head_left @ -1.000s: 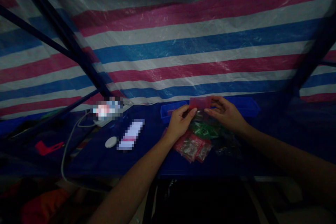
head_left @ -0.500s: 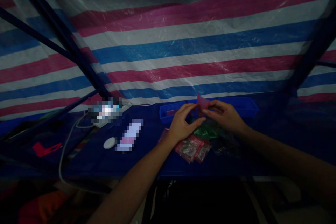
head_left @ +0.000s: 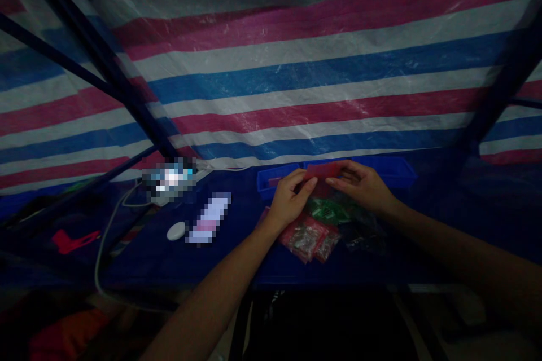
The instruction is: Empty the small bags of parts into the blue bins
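Observation:
A small pink plastic bag (head_left: 322, 170) is held up flat between my two hands, above the back of the blue table. My left hand (head_left: 291, 196) pinches its left end between thumb and fingers. At its right end, my right hand (head_left: 365, 185) grips the bag with bent fingers. Below the hands lies a green packet (head_left: 330, 210), partly wrapped in clear plastic. In front of it are several filled pink bags (head_left: 307, 238), overlapping in a pile; their contents are too dim to name. Dark clear plastic (head_left: 365, 237) lies under my right forearm.
Behind my hands stand a blue tray (head_left: 392, 174) and a smaller blue tray (head_left: 265, 185). A blurred-out phone-like object (head_left: 209, 219) and a white round object (head_left: 176, 230) lie left. A white cable (head_left: 100, 254) hangs over the table's left side. Striped sheeting (head_left: 296, 79) closes off the back.
The pink bag has gone from a crumpled, upright point to a wider, flat strip stretched between my hands. My left hand has moved slightly left, and its thumb has drawn back.

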A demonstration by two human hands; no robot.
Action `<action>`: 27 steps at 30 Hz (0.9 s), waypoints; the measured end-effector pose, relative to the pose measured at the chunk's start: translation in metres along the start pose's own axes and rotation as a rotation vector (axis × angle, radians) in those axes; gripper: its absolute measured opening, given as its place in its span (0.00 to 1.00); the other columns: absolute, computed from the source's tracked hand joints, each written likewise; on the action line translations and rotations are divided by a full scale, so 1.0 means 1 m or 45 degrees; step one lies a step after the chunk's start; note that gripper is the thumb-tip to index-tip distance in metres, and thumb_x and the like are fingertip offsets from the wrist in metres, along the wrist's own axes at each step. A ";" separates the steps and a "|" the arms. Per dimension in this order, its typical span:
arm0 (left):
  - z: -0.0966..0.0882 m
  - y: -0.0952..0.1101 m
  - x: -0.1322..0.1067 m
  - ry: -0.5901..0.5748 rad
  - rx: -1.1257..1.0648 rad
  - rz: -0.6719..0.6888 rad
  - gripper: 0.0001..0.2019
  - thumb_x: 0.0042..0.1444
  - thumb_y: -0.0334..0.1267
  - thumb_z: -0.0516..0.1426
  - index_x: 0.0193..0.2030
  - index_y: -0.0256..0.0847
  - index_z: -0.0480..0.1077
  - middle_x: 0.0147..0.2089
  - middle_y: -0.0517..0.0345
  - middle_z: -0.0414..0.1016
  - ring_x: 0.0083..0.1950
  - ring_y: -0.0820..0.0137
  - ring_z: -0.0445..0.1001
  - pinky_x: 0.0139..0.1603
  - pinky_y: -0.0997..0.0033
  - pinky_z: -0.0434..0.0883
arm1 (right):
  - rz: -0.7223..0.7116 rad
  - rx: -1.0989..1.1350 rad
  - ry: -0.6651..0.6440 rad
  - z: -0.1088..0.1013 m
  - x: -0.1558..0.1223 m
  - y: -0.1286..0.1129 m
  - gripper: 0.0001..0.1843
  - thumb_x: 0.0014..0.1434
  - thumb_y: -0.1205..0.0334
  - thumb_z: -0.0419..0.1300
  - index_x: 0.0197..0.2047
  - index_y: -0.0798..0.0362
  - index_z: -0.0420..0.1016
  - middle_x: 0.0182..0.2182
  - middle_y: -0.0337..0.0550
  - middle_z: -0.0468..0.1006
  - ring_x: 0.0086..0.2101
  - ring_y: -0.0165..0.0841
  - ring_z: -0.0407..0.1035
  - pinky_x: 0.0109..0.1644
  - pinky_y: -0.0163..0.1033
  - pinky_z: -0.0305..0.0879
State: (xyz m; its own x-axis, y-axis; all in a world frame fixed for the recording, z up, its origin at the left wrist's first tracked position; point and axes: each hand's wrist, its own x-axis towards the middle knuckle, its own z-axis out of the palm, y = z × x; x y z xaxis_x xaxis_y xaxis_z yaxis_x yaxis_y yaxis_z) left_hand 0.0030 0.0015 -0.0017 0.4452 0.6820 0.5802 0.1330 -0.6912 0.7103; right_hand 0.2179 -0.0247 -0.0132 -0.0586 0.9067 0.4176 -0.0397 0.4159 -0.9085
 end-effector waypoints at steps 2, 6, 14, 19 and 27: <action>0.001 0.000 0.000 0.005 0.025 0.013 0.16 0.70 0.47 0.56 0.51 0.39 0.78 0.50 0.48 0.79 0.50 0.63 0.77 0.52 0.64 0.75 | 0.046 0.006 -0.021 0.000 0.000 0.000 0.21 0.52 0.48 0.75 0.46 0.48 0.81 0.45 0.44 0.85 0.47 0.44 0.80 0.58 0.51 0.76; 0.000 -0.001 0.000 0.178 0.152 0.054 0.17 0.69 0.44 0.58 0.60 0.41 0.74 0.57 0.46 0.75 0.55 0.62 0.76 0.54 0.62 0.76 | 0.022 -0.001 0.257 -0.006 0.006 0.006 0.20 0.52 0.47 0.75 0.43 0.48 0.81 0.42 0.44 0.86 0.43 0.43 0.81 0.55 0.52 0.77; 0.006 0.004 -0.004 -0.024 0.247 0.193 0.23 0.63 0.47 0.64 0.63 0.43 0.72 0.59 0.46 0.75 0.58 0.59 0.75 0.59 0.56 0.74 | -0.015 -0.083 -0.069 0.002 -0.003 -0.009 0.21 0.54 0.45 0.73 0.47 0.46 0.81 0.48 0.45 0.84 0.51 0.45 0.78 0.57 0.52 0.76; 0.001 0.000 0.000 0.084 0.177 0.038 0.15 0.72 0.45 0.53 0.54 0.41 0.78 0.51 0.49 0.80 0.53 0.61 0.77 0.58 0.59 0.73 | -0.033 -0.084 0.013 0.003 -0.004 -0.010 0.18 0.58 0.45 0.70 0.47 0.46 0.81 0.45 0.45 0.84 0.44 0.41 0.79 0.54 0.50 0.77; 0.005 -0.004 0.001 0.058 -0.018 -0.012 0.16 0.70 0.47 0.56 0.55 0.41 0.78 0.52 0.49 0.79 0.54 0.62 0.77 0.57 0.61 0.74 | -0.007 -0.095 0.020 -0.001 0.000 -0.003 0.25 0.51 0.45 0.75 0.48 0.48 0.78 0.45 0.47 0.83 0.43 0.42 0.79 0.48 0.47 0.78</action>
State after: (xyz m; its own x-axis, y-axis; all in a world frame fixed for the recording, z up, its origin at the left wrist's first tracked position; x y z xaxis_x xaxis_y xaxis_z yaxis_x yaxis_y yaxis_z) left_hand 0.0073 0.0043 -0.0060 0.4029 0.6990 0.5909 0.1245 -0.6814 0.7212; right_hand 0.2193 -0.0256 -0.0102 -0.0432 0.9052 0.4228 0.0342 0.4242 -0.9049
